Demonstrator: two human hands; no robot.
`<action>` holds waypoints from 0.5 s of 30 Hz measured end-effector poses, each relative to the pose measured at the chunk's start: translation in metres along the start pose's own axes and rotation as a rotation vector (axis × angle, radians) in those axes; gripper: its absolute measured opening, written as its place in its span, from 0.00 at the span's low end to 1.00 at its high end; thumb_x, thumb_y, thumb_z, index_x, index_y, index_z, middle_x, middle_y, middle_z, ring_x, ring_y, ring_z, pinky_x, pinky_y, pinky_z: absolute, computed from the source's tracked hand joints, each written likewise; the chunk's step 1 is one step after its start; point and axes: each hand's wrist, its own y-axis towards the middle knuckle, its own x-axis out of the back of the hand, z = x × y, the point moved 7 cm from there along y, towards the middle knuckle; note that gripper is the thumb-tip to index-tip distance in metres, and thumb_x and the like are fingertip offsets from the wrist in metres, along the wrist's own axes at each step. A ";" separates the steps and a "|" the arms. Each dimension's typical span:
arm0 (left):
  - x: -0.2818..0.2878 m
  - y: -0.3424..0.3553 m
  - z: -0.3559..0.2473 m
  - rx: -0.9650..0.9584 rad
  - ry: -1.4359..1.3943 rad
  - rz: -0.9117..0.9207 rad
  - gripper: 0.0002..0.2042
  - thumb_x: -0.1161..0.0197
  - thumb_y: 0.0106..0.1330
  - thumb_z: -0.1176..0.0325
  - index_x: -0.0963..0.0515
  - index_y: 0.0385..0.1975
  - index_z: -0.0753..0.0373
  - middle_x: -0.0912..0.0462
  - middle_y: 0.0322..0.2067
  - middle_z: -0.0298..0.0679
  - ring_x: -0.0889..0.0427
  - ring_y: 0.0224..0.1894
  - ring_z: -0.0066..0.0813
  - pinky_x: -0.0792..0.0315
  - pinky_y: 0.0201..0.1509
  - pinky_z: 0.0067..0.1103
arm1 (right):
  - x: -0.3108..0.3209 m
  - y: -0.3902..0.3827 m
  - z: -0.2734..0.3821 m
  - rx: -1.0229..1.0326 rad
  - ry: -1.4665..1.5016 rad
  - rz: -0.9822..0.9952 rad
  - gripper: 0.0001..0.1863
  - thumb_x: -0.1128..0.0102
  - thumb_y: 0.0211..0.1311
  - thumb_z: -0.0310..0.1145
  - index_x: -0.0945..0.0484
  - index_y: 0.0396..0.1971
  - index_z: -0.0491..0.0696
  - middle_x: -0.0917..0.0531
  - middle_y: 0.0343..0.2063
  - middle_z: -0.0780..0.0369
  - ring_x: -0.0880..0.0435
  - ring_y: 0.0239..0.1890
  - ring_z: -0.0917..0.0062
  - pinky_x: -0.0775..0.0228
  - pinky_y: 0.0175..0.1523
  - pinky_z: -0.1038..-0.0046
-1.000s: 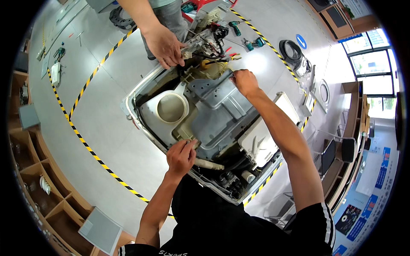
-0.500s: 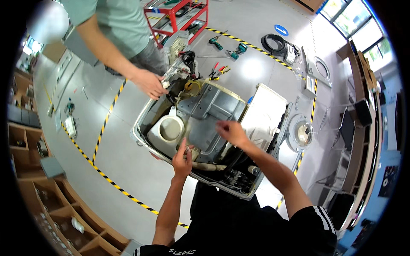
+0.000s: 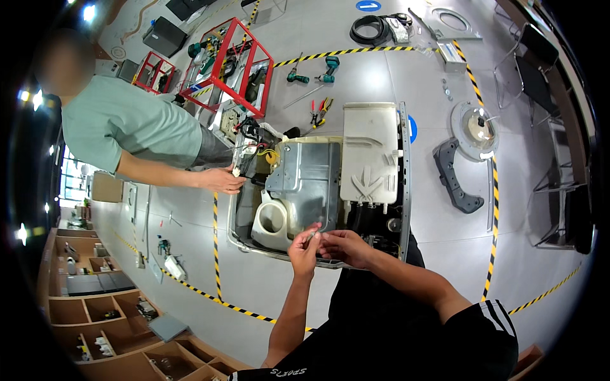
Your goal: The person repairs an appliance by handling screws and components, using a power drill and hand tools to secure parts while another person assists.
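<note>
My left hand (image 3: 304, 251) and my right hand (image 3: 346, 247) meet above the near edge of an opened washing machine (image 3: 238, 243). Both have their fingertips pinched together at one spot. A tiny thing seems to sit between them, too small to name. Beneath and beyond my hands lie a dark grey metal panel (image 3: 311, 171) and a white plastic ring-shaped part (image 3: 273, 216). A broad white plastic part (image 3: 370, 140) covers the machine's right side. At the left edge a co-worker's hand (image 3: 222, 181) touches a small white connector (image 3: 236, 172) by the wiring.
Pliers (image 3: 324, 113) and cordless drills (image 3: 329, 68) lie on the floor beyond the machine, near a red tool cart (image 3: 267, 89). A round door (image 3: 476, 130) and a dark curved block (image 3: 452, 178) lie to the right. Wooden shelving (image 3: 89, 311) stands at lower left.
My right hand has come down from above the grey panel to join my left at the near edge. The view has turned. The co-worker's hand stays by the wiring.
</note>
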 end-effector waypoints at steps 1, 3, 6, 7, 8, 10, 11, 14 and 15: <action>-0.005 -0.002 -0.004 -0.015 0.019 0.002 0.07 0.46 0.62 0.77 0.27 0.39 0.68 0.24 0.46 0.48 0.25 0.46 0.27 0.32 0.52 0.22 | 0.001 -0.003 0.001 -0.016 0.017 0.024 0.13 0.46 0.61 0.37 0.27 0.40 0.43 0.22 0.31 0.63 0.21 0.33 0.80 0.25 0.41 0.77; -0.016 -0.007 -0.011 -0.043 0.055 0.000 0.08 0.46 0.62 0.77 0.27 0.40 0.67 0.24 0.46 0.47 0.25 0.47 0.26 0.32 0.51 0.22 | 0.002 -0.010 0.002 -0.053 0.047 0.072 0.13 0.45 0.61 0.37 0.27 0.40 0.44 0.22 0.31 0.63 0.21 0.32 0.80 0.25 0.41 0.77; -0.035 -0.017 -0.010 -0.015 0.074 -0.040 0.08 0.46 0.63 0.74 0.25 0.40 0.68 0.24 0.46 0.45 0.25 0.43 0.23 0.32 0.48 0.19 | 0.013 -0.017 0.008 -0.042 0.031 0.158 0.13 0.44 0.60 0.37 0.27 0.40 0.44 0.22 0.30 0.64 0.21 0.32 0.81 0.25 0.40 0.78; -0.042 -0.020 -0.010 0.002 0.083 -0.056 0.09 0.46 0.63 0.73 0.25 0.40 0.68 0.23 0.45 0.44 0.25 0.42 0.22 0.32 0.47 0.18 | 0.015 -0.020 0.014 -0.043 0.006 0.174 0.14 0.43 0.59 0.37 0.27 0.40 0.44 0.22 0.30 0.64 0.21 0.31 0.82 0.25 0.40 0.78; -0.049 -0.023 -0.009 0.018 0.092 -0.069 0.10 0.45 0.63 0.71 0.25 0.41 0.69 0.22 0.44 0.42 0.25 0.40 0.20 0.32 0.45 0.17 | 0.019 -0.027 0.019 -0.037 -0.006 0.157 0.13 0.43 0.59 0.37 0.27 0.38 0.44 0.22 0.28 0.64 0.22 0.30 0.83 0.27 0.38 0.79; -0.057 -0.032 -0.002 0.030 0.114 -0.074 0.10 0.44 0.63 0.73 0.25 0.41 0.69 0.23 0.44 0.43 0.25 0.42 0.22 0.32 0.47 0.18 | 0.030 -0.038 0.024 -0.040 -0.022 0.115 0.13 0.42 0.59 0.36 0.27 0.39 0.43 0.22 0.28 0.64 0.22 0.30 0.82 0.27 0.37 0.80; -0.063 -0.034 0.000 0.032 0.122 -0.075 0.10 0.44 0.62 0.73 0.25 0.42 0.69 0.23 0.44 0.43 0.25 0.43 0.23 0.32 0.48 0.18 | 0.037 -0.040 0.024 -0.037 -0.018 0.103 0.13 0.42 0.59 0.35 0.27 0.39 0.43 0.22 0.28 0.64 0.22 0.30 0.82 0.27 0.37 0.80; -0.080 -0.039 0.001 0.009 0.184 -0.073 0.11 0.44 0.63 0.73 0.25 0.42 0.70 0.23 0.43 0.42 0.25 0.43 0.22 0.32 0.48 0.17 | 0.050 -0.048 0.030 -0.039 -0.007 0.129 0.13 0.43 0.59 0.36 0.27 0.40 0.43 0.22 0.29 0.64 0.22 0.30 0.82 0.27 0.37 0.80; -0.084 -0.041 0.001 -0.011 0.205 -0.070 0.11 0.44 0.63 0.73 0.25 0.42 0.70 0.23 0.43 0.42 0.26 0.43 0.22 0.32 0.48 0.17 | 0.053 -0.051 0.032 -0.039 -0.021 0.141 0.13 0.43 0.59 0.35 0.27 0.40 0.43 0.22 0.29 0.64 0.22 0.30 0.82 0.27 0.37 0.80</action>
